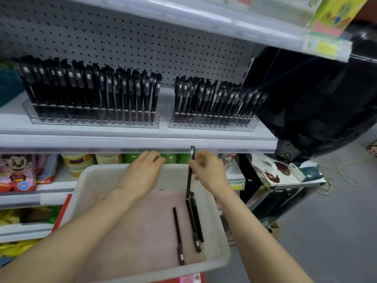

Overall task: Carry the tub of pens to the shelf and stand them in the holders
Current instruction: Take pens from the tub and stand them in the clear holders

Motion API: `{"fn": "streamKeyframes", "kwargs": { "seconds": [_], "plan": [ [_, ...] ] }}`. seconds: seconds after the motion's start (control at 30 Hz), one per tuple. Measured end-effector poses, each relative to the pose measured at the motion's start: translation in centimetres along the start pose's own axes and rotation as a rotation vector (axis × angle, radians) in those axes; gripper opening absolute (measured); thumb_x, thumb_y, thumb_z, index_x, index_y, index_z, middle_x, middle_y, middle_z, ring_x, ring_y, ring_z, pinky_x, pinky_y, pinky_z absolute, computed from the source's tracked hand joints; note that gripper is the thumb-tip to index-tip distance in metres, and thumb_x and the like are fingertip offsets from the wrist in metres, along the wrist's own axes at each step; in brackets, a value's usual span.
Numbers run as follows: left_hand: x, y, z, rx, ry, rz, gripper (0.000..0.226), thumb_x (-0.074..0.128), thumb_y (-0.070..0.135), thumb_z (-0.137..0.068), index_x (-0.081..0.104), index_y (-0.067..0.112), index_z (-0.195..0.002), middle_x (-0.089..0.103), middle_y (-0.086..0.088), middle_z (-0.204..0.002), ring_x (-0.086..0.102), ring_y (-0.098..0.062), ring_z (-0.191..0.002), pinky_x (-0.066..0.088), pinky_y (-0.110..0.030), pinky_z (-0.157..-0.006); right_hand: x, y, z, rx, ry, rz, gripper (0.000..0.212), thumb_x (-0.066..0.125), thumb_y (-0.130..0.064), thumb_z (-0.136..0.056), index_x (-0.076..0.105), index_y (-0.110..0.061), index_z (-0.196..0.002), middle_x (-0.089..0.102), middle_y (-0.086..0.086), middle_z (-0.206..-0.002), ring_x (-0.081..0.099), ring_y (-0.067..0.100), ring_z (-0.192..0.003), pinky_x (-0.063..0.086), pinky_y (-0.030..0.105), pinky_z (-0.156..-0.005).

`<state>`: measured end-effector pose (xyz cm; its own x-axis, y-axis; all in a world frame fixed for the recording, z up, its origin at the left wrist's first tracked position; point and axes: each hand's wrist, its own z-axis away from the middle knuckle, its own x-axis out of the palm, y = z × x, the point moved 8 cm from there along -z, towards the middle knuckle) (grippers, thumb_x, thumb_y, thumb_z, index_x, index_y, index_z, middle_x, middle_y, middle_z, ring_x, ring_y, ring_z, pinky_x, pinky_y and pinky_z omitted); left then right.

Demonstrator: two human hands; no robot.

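Tub (214, 260): three loose pens (178, 231) | right hand (210, 170) pinches one pen (190, 174) | left hand (140, 172) empty, half-open | two holders (91, 119)

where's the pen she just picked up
In the head view, the pen stands upright in the right hand, above the tub, just below the shelf edge.

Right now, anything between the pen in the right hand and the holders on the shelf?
Only the white shelf's front edge: the upright black pen in the right hand sits just below it. Above that lip, the path to the clear plastic holders looks open.
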<state>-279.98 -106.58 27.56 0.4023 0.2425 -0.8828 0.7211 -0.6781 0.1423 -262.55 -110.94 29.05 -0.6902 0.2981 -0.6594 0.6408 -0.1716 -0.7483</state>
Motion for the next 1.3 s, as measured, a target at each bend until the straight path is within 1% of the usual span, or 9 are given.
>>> {"fn": "streamKeyframes", "kwargs": {
  "seconds": [0.1, 0.23, 0.27, 0.4, 0.53, 0.67, 0.9, 1.13, 1.3],
  "plan": [
    [-1.3, 2.3, -2.3, 0.045, 0.045, 0.026, 0.033, 0.072, -0.003, -0.077, 0.069, 0.007, -0.109, 0.064, -0.008, -0.103, 0.06, -0.027, -0.089, 0.057, -0.04, -0.064, -4.2, 0.0, -1.5, 0.001, 0.106, -0.141, 0.011, 0.066, -0.029, -0.087, 0.061, -0.021, -0.089, 0.07, -0.001, -0.082, 0.069, 0.021, -0.073, 0.059, 0.046, -0.07],
    [-2.6, 5.7, -6.1, 0.071, 0.075, 0.027, 0.04, 0.068, -0.002, -0.081, 0.064, 0.008, -0.12, 0.06, -0.007, -0.118, 0.054, -0.025, -0.107, 0.056, -0.04, -0.078, -9.6, 0.5, -2.9, -0.035, 0.224, -0.201, 0.009, 0.065, -0.024, -0.091, 0.061, -0.017, -0.093, 0.068, 0.004, -0.091, 0.07, 0.021, -0.068, 0.052, 0.022, -0.053],
    [-2.8, 6.3, -7.1, 0.073, 0.084, 0.014, 0.044, 0.068, -0.003, -0.08, 0.062, 0.008, -0.122, 0.058, -0.007, -0.122, 0.051, -0.025, -0.112, 0.055, -0.039, -0.083, -10.8, 0.7, -3.2, -0.045, 0.246, -0.21, 0.007, 0.064, -0.023, -0.092, 0.06, -0.017, -0.093, 0.068, 0.005, -0.092, 0.071, 0.02, -0.069, 0.052, 0.021, -0.054],
    [-3.0, 7.7, -10.8, 0.078, 0.119, -0.068, 0.065, 0.073, -0.006, -0.073, 0.053, 0.005, -0.134, 0.052, -0.011, -0.133, 0.045, -0.027, -0.122, 0.047, -0.036, -0.095, -15.0, 0.5, -4.9, -0.112, 0.339, -0.203, 0.01, 0.064, -0.019, -0.093, 0.057, -0.021, -0.086, 0.067, 0.003, -0.084, 0.071, 0.021, -0.075, 0.061, 0.034, -0.065],
    [-2.5, 7.4, -12.7, 0.035, 0.123, -0.129, 0.064, 0.069, -0.002, -0.079, 0.047, 0.002, -0.139, 0.05, -0.013, -0.136, 0.043, -0.029, -0.125, 0.039, -0.039, -0.106, -19.2, -0.5, -7.0, -0.173, 0.475, -0.142, 0.01, 0.065, -0.028, -0.089, 0.057, -0.03, -0.083, 0.07, -0.002, -0.075, 0.07, 0.019, -0.073, 0.057, 0.045, -0.079],
    [-1.8, 6.9, -13.2, 0.001, 0.111, -0.161, 0.062, 0.069, -0.001, -0.079, 0.049, 0.001, -0.138, 0.052, -0.013, -0.133, 0.044, -0.03, -0.122, 0.04, -0.041, -0.106, -21.2, -1.7, -8.5, -0.235, 0.558, -0.188, 0.005, 0.064, -0.028, -0.09, 0.061, -0.025, -0.092, 0.069, 0.0, -0.078, 0.07, 0.017, -0.073, 0.058, 0.044, -0.077],
    [-1.8, 6.9, -13.4, -0.018, 0.099, -0.156, 0.06, 0.07, -0.002, -0.077, 0.053, 0.002, -0.134, 0.054, -0.013, -0.13, 0.045, -0.03, -0.118, 0.042, -0.043, -0.104, -20.7, -2.5, -10.4, -0.279, 0.593, -0.226, 0.009, 0.062, -0.023, -0.094, 0.062, -0.016, -0.1, 0.067, -0.003, -0.084, 0.068, 0.013, -0.076, 0.06, 0.033, -0.074],
    [-1.8, 6.9, -13.4, -0.008, 0.118, -0.141, 0.059, 0.07, -0.004, -0.075, 0.055, 0.002, -0.132, 0.055, -0.013, -0.127, 0.046, -0.03, -0.115, 0.044, -0.043, -0.101, -17.1, -0.1, -12.0, -0.179, 0.442, -0.089, 0.017, 0.061, -0.022, -0.095, 0.061, -0.006, -0.099, 0.069, 0.006, -0.083, 0.069, 0.03, -0.08, 0.055, 0.05, -0.08],
    [-1.9, 7.0, -13.2, 0.009, 0.131, -0.119, 0.059, 0.068, -0.006, -0.075, 0.054, 0.0, -0.132, 0.054, -0.014, -0.128, 0.045, -0.03, -0.115, 0.044, -0.044, -0.102, -16.9, 0.2, -11.7, -0.151, 0.459, -0.078, 0.018, 0.059, -0.02, -0.097, 0.061, -0.002, -0.099, 0.069, 0.009, -0.084, 0.069, 0.031, -0.08, 0.055, 0.045, -0.078]
  ]
}}
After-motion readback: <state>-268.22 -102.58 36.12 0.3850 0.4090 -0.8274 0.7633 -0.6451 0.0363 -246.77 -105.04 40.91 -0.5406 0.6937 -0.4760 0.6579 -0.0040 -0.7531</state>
